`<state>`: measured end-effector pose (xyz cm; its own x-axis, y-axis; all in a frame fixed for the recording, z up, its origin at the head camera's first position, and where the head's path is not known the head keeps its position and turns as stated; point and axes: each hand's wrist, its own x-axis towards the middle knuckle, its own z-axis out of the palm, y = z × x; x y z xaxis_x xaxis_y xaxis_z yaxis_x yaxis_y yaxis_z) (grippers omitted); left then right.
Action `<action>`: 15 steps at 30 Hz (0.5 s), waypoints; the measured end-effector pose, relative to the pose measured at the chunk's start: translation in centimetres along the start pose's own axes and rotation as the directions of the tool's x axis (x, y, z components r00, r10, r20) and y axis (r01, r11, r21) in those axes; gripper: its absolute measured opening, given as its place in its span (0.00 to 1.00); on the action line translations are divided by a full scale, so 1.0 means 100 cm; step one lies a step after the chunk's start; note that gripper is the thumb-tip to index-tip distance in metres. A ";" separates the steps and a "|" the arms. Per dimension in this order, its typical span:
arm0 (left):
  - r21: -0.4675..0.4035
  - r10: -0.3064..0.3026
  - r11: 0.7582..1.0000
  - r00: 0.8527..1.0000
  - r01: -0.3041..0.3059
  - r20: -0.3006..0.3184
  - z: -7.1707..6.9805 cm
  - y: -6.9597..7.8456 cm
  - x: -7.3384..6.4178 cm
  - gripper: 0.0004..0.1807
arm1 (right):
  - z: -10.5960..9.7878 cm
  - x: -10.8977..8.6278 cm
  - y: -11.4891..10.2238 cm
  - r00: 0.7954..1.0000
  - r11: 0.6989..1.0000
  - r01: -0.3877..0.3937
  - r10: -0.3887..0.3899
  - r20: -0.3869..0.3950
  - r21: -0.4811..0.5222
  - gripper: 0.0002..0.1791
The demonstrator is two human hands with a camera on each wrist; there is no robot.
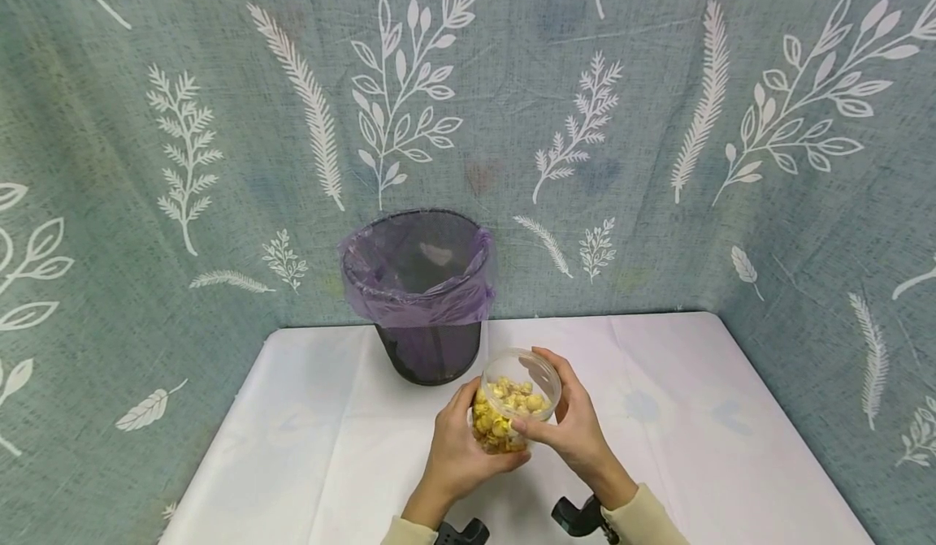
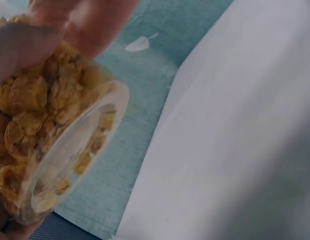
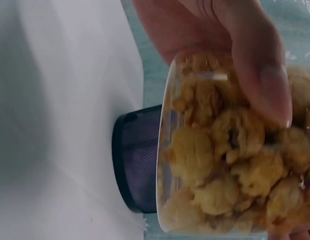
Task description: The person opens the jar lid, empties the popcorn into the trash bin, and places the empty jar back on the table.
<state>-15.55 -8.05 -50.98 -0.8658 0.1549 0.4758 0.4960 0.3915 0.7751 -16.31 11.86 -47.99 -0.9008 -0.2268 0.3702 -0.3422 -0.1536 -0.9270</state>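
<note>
**Spill risk, two-handed hold**

I find the clear jar [image 1: 494, 430] held above the table [image 1: 702, 447], on the near right side of the lined bin [image 1: 430, 354]. The left hand [image 1: 459, 449] grasps its left side; the right hand [image 1: 578, 425] grips its right side by the rim [image 1: 484, 389]. I cannot tell whether it is sealed; uneven squeezing or tilting could spill popcorn [image 1: 517, 397].

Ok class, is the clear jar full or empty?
Partly full: yellow popcorn shows through the side of the clear jar, and the head view shows bare wall above it.
</note>
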 end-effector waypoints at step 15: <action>-0.227 0.026 0.973 0.970 0.031 0.241 -0.019 -0.004 0.002 0.53 | -0.017 0.003 -0.007 0.963 0.994 0.030 -0.057 0.264 0.107 0.53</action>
<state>-15.81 -9.90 -50.36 -0.8432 0.3788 0.3814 0.4713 0.1797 0.8635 -16.85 13.54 -47.35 -0.7774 -0.4632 0.4256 -0.3386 -0.2621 -0.9037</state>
